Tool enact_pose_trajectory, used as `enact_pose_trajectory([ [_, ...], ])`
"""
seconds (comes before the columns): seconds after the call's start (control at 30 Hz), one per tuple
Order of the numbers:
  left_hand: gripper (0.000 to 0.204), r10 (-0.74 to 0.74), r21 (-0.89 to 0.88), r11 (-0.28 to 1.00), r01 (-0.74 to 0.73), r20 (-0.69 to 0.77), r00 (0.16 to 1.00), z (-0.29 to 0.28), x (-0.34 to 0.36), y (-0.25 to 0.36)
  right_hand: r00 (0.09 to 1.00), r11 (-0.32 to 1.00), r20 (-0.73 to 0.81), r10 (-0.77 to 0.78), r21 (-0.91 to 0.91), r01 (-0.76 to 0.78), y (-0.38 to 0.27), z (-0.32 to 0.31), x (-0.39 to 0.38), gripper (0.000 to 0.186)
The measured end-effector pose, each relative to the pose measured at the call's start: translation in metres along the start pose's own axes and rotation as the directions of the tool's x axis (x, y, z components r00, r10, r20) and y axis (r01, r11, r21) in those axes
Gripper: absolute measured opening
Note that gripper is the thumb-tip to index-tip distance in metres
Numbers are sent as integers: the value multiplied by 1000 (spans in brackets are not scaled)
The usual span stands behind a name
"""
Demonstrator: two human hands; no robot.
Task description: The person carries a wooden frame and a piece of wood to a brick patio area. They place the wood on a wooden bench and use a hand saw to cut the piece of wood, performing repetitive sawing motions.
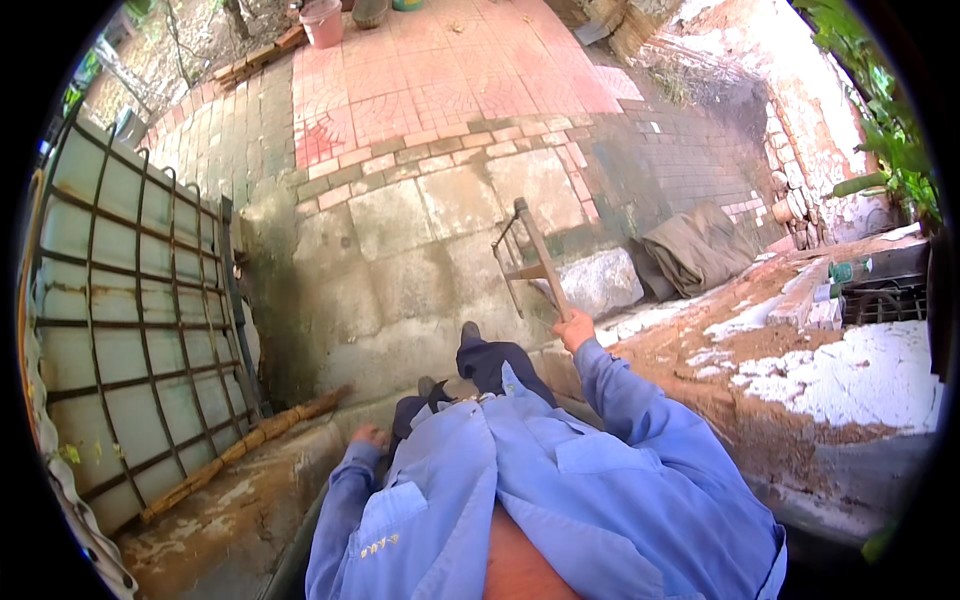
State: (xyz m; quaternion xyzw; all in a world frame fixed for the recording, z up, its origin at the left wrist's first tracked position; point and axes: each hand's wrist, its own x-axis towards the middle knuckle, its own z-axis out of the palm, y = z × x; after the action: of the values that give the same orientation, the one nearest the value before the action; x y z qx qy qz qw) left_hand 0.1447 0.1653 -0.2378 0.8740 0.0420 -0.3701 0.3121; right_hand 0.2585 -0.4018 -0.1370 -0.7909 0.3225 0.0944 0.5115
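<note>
My right hand (575, 330) is closed round the lower end of a wooden frame saw (541, 262), held out in front of me with its thin crosspieces angled to the left. Beyond the saw lie a pale stone block (597, 281) and a crumpled grey-brown tarp (700, 250). My left hand (370, 436) hangs low beside my leg, fingers loosely apart and holding nothing that I can see, near a long rough wooden pole (285, 425). My feet, in dark shoes, are on grey concrete paving (365, 270).
A white tank in a rusty wire cage (140, 330) stands to the left. On the right runs a crumbling ledge (800, 380) with a black crate (882, 302). Pink paving (420, 85) lies ahead, with a pink bucket (321, 25) at its far edge. Leaves (870, 90) hang at the upper right.
</note>
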Motion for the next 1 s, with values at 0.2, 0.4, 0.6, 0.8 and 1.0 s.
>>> enact_pose_trajectory([
  [0.2, 34, -207, 50, 976, 211, -80, 975, 14, 77, -65, 973, 978, -229, -36, 190, 81, -4, -7, 203, 16],
  [0.4, 32, -167, 44, 985, 167, 8, 986, -42, 243, 85, 954, 907, -185, 235, 396, -147, -54, -17, 327, 25],
  [0.6, 32, -189, 41, 981, 187, 60, 980, -120, 379, 175, 963, 920, -107, 246, 337, -198, -105, -34, 432, 30],
  [0.8, 32, -164, 193, 971, 140, 113, 980, -209, 552, 187, 964, 729, -184, -190, -684, 14, -184, -56, 540, 36],
  [1.0, 34, 350, 471, 838, -273, -80, 933, -389, 807, 317, 983, 979, -15, 181, -89, -182, -255, -12, 623, 21],
])
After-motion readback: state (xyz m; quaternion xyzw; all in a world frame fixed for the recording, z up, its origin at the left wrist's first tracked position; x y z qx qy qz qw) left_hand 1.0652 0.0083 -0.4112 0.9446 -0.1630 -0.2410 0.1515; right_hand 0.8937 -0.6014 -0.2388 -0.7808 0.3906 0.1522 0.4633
